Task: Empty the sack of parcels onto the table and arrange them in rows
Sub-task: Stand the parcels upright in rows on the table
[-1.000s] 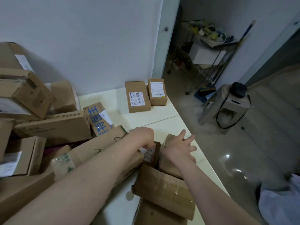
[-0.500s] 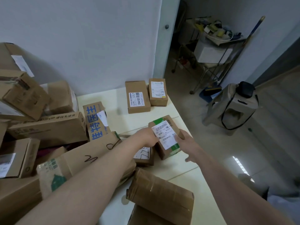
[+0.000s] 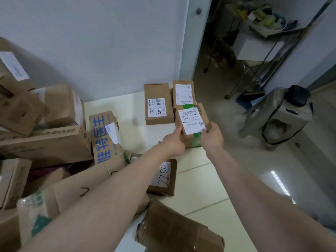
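I have one parcel in hand: a small brown box (image 3: 190,122) with green tape and a white label facing up. Both hands are on it. The left hand (image 3: 174,140) has its fingers (image 3: 179,129) curled over the box's left edge, and the right hand (image 3: 211,136) has its fingers closed on the right edge, so the box is pinched between the two. I cannot tell whether its underside touches the tabletop (image 3: 200,179).

Just beyond this box, against the wall (image 3: 109,42), two parcels lie flat side by side with their labels up. One carries a 12V4A label (image 3: 158,104), beyond and to the left. The other (image 3: 183,93) is directly beyond, and its near end is overlapped in my view by the box I hold.

Nearer to me than the held box I count two more. One is a dark parcel with handwritten digits (image 3: 163,177), partly under my left forearm. The other is a crumpled brown parcel (image 3: 180,231) at the tabletop's near edge.

To the left of the held box, one carton with big blue lettering (image 3: 103,137) leans at the edge of a heap of cardboard boxes (image 3: 45,142). The heap overlaps itself and runs out of view, so I get no firm count there.

To the right of the held box, down on the floor, are one grey stool-like stand with a black bag (image 3: 278,117) and one wire rack (image 3: 258,42).
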Available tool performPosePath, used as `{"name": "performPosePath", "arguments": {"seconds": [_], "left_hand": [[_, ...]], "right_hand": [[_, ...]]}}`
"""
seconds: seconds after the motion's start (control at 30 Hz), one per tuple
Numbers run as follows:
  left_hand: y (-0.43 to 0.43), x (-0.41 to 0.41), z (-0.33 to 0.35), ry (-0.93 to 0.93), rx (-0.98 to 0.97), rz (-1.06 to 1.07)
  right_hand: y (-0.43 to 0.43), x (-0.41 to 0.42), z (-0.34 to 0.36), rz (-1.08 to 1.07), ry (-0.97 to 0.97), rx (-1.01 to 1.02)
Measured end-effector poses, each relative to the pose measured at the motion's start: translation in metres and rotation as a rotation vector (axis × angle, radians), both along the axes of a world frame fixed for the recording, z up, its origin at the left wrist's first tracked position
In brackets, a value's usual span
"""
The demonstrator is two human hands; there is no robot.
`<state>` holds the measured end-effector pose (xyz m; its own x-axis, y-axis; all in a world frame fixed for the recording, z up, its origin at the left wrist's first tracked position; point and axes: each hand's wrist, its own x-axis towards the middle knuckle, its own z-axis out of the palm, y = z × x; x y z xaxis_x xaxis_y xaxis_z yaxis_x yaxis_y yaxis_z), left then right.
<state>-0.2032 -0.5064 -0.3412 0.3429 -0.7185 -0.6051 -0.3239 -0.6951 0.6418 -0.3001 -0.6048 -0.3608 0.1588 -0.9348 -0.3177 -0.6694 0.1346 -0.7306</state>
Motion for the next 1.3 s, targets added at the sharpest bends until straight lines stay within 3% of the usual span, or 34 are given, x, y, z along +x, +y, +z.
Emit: {"name": "performPosePath", "arguments": {"seconds": [0.23, 0.37, 0.47, 0.53, 0.63, 0.67, 0.73, 0.8, 0.87, 0.97, 1.07, 1.17, 1.3], "left_hand": [[-0.003, 0.001, -0.005, -0.031, 0.02, -0.09], [0.012, 0.004, 0.009, -0.323, 0.202, -0.331], [0.032, 0.018, 0.011, -0.477, 0.364, -0.357], [0.046, 0.029, 0.01, -0.515, 0.448, -0.321], [0.065, 0.034, 0.02, -0.504, 0.494, -0.325], [0.068, 0.033, 0.023, -0.489, 0.492, -0.338], [0.074, 0.028, 0.03, -0.475, 0.498, -0.38], [0.078, 0.026, 0.027, -0.418, 0.491, -0.328], [0.079, 0.028, 0.02, -0.346, 0.401, -0.162], [0.073, 0.033, 0.019, -0.32, 0.127, 0.054], [0.066, 0.036, 0.033, -0.52, -0.024, 0.1], [0.07, 0.052, 0.038, -0.819, 0.084, 0.141], [0.084, 0.087, 0.032, -0.799, 0.313, 0.263]], "right_hand": [[-0.012, 0.0, -0.004, 0.064, 0.039, -0.025], [0.006, -0.011, 0.007, -0.131, -0.022, 0.01], [0.035, -0.026, 0.011, -0.309, 0.024, -0.03], [0.059, -0.031, 0.002, -0.111, 0.065, 0.107], [0.094, -0.03, -0.006, 0.346, -0.026, 0.512], [0.102, -0.028, -0.008, 0.538, 0.023, 0.494], [0.117, -0.025, -0.012, 0.875, 0.184, 0.239], [0.127, -0.023, -0.013, 1.048, 0.33, 0.016], [0.126, -0.023, -0.014, 1.018, 0.387, -0.071], [0.121, -0.019, -0.013, 0.787, 0.315, -0.111], [0.121, -0.004, -0.01, 0.473, 0.293, -0.101], [0.124, 0.013, -0.006, 0.32, 0.309, -0.066], [0.122, 0.028, -0.008, 0.237, 0.298, -0.055]]}}
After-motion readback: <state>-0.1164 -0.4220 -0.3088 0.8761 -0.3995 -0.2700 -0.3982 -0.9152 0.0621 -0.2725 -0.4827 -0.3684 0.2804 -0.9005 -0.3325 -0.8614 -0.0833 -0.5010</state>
